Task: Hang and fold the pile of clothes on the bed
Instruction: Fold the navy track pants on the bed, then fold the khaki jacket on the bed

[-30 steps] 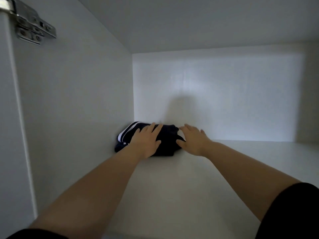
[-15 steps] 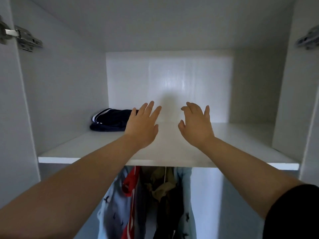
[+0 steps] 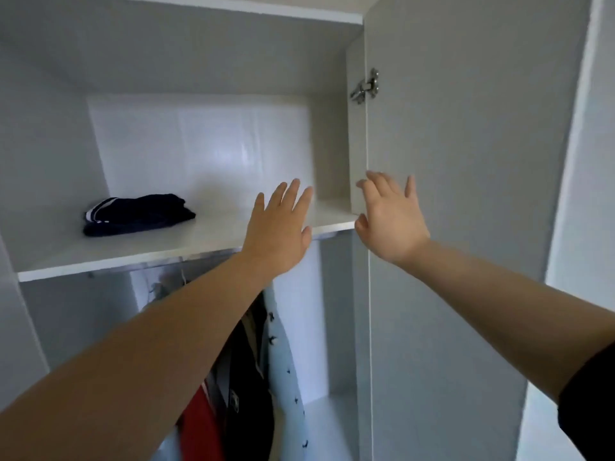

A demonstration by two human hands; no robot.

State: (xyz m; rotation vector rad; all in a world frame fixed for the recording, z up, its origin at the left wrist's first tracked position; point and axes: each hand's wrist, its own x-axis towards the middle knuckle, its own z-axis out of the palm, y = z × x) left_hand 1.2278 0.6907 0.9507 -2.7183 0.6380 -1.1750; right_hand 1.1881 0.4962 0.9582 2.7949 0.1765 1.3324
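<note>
Folded garment (image 3: 138,214) is lying at shelf (image 3: 213,237) left rear, clothes (image 3: 248,394) hanging below; left hand (image 3: 278,234), right hand (image 3: 392,224) hovering spread, empty; bed unseen.

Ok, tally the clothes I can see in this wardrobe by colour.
Navy folded garment on the shelf: 1
Red hanging garment: 1
Black hanging garment: 1
Pale blue patterned hanging garment: 1
Total: 4 showing; more may be hidden.

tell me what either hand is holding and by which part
Nothing is held: left hand and right hand are open; the folded dark garment lies on the shelf.
</note>
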